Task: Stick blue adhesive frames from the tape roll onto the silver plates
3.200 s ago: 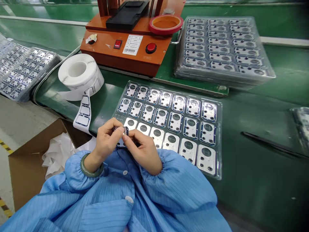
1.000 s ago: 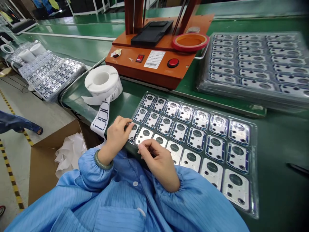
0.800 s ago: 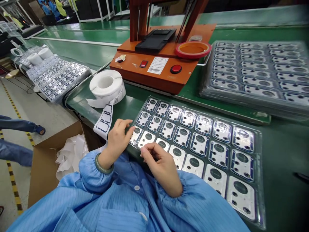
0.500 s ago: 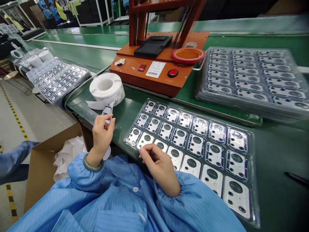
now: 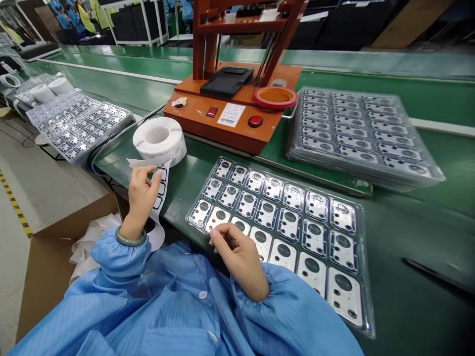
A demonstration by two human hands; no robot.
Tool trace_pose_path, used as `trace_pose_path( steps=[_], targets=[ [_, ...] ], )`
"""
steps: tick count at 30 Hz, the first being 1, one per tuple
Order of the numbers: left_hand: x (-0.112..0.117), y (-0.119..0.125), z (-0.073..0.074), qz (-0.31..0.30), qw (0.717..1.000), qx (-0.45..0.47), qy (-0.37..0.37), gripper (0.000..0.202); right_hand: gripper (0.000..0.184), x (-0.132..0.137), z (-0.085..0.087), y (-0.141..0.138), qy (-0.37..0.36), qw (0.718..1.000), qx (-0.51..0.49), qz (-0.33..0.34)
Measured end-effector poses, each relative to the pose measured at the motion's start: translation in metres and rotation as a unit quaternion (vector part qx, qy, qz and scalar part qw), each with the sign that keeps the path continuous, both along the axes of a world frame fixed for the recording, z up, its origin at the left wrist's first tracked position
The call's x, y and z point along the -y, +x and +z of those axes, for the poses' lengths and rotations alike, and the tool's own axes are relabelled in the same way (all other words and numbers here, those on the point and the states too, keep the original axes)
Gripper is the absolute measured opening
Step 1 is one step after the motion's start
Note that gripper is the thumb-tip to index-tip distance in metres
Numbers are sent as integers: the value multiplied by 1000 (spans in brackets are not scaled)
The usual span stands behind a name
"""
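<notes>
My left hand (image 5: pixel 141 198) pinches the label strip (image 5: pixel 159 190), which hangs from a white label roll (image 5: pixel 159 141) on the green bench. My right hand (image 5: pixel 237 254) rests curled over the front of a clear plastic tray (image 5: pixel 359 237), fingertips together on the metal plates. Blue-edged labels cover the upper two rows and the leftmost front plate (image 5: pixel 200 212). The other front plates, such as one (image 5: pixel 218 216) near my right hand, look bare. I cannot see anything small between my right fingertips.
A stack of sealed trays (image 5: pixel 363 133) lies to the right, and another (image 5: pixel 77 128) lies on the left. An orange machine with a red button (image 5: pixel 222 113) stands ahead. A cardboard box (image 5: pixel 48 277) holding white film sits below left. A dark rod (image 5: pixel 434 272) lies at right.
The label once held in both hands now sits on the leftmost front plate. My left hand has moved from the tray to the label strip. My right hand stays near the tray.
</notes>
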State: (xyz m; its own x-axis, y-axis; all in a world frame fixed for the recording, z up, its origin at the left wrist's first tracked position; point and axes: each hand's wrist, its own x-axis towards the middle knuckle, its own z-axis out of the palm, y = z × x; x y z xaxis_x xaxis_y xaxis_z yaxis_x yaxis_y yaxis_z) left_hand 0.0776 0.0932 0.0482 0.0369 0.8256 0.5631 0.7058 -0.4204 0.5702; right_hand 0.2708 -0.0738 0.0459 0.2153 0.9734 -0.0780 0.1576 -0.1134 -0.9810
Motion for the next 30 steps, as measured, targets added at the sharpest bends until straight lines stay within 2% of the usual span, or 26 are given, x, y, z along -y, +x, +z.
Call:
trace_pose_path(
  steps=[4,15,19,27,30],
  targets=[
    [-3,2,-2,-2,1000,-1,-1,23,27,1,0,0,7,1000,8,-3],
    [-38,23,11,-12,996,-88,-8,17,25,2,-2,-1,15,1000,17,-9],
    [-41,25,10,-9,997,-82,-4,17,24,2,-1,-1,16,1000,10,-9],
    [-38,25,9,-8,994,-105,23,34,22,1,1,-2,23,1000,8,-12],
    [-35,25,11,13,993,-112,36,36,21,2,1,-2,22,1000,5,-14]
  ],
)
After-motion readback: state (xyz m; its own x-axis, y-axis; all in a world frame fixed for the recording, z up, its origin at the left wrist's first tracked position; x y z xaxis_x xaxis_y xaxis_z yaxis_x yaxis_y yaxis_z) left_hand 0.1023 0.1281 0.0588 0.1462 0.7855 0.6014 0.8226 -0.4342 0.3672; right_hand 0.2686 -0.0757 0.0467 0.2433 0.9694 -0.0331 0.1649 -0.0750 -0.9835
